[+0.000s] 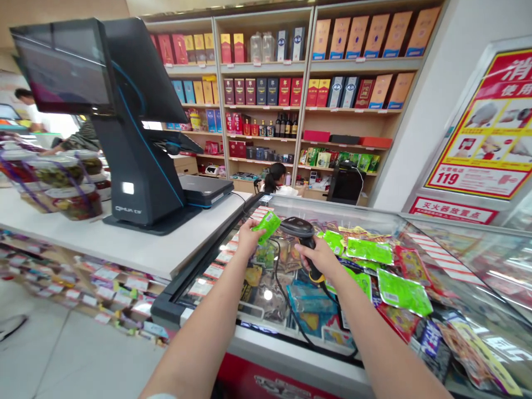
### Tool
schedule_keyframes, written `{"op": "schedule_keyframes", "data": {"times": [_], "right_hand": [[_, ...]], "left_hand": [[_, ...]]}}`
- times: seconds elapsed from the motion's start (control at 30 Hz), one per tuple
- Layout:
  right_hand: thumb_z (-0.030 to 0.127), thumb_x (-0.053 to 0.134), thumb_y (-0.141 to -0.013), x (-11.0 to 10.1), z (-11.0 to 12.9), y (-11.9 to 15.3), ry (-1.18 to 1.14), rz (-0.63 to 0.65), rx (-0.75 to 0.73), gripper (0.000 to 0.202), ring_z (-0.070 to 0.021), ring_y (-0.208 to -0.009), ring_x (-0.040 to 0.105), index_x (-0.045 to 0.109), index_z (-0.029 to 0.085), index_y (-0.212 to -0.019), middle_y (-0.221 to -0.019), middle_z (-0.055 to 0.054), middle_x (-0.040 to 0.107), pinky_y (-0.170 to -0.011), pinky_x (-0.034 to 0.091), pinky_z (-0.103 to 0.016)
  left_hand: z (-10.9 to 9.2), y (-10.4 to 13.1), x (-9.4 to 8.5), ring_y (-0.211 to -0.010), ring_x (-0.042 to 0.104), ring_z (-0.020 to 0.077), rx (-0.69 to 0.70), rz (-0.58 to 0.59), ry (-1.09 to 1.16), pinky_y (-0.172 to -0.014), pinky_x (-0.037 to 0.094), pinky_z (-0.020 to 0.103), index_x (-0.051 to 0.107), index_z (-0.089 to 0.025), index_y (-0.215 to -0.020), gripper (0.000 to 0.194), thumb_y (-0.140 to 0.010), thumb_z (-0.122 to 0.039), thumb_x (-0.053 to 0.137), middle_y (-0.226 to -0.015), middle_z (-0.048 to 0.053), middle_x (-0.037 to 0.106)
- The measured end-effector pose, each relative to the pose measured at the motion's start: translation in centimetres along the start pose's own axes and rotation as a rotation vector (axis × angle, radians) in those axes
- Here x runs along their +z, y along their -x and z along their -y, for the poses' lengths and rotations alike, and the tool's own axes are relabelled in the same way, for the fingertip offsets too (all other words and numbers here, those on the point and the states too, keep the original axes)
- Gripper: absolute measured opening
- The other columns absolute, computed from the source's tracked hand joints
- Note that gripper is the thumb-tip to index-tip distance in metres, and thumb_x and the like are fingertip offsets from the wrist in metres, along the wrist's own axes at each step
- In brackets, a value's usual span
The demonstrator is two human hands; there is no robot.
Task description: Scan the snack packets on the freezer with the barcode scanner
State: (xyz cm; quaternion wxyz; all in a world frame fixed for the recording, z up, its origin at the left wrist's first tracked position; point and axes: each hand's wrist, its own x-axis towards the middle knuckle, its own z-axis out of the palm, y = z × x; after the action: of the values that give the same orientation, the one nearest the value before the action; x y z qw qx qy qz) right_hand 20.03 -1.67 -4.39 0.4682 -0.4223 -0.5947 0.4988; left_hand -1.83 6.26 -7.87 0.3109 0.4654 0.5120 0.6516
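Observation:
My left hand (248, 237) pinches a small bright green snack packet (267, 226), with a pale printed label on its face. My right hand (319, 256) is wrapped round the grip of a black barcode scanner (297, 226), whose head points left toward the packet. From the scanner a black cable (286, 299) loops down over the glass top of the display freezer (266, 332). Several loose green packets (369, 251) lie right of my right hand, mixed with red packets (412, 265) and a dark bag (432, 346).
A dual-screen checkout terminal (143, 183) stands on the white counter (166, 244) at left, beside stacked tubs (75, 200). A person (276, 180) sits beyond the freezer, before shelves of boxed bottles (261, 91). Another person (27, 100) is at far left.

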Motion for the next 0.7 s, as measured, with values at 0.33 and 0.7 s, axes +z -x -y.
{"op": "schedule_keyframes", "data": {"times": [0.33,0.7], "right_hand": [[0.04,0.071,-0.066,0.2,-1.4,1.2,0.099,-0.014,0.024,0.031,-0.0097,-0.032,0.045,0.048,0.021,-0.075,-0.041,0.009,0.05,-0.036,0.037,-0.023],[0.038,0.07,-0.068,0.6,-1.1,1.1,0.05,0.01,0.033,0.025,-0.0096,-0.033,0.046,0.051,0.021,-0.072,-0.044,0.008,0.053,-0.036,0.04,-0.023]], "left_hand": [[3.4,-0.3,-1.4,-0.056,0.058,0.0159,-0.162,-0.053,0.15,-0.059,0.047,0.029,0.065,-0.014,-0.069,0.043,-0.035,-0.033,0.083,-0.056,-0.002,0.061],[2.8,-0.1,-1.5,-0.056,0.055,0.0127,-0.088,-0.209,0.074,-0.056,0.045,0.025,0.062,-0.015,-0.068,0.029,-0.044,-0.025,0.075,-0.059,-0.002,0.062]]}}
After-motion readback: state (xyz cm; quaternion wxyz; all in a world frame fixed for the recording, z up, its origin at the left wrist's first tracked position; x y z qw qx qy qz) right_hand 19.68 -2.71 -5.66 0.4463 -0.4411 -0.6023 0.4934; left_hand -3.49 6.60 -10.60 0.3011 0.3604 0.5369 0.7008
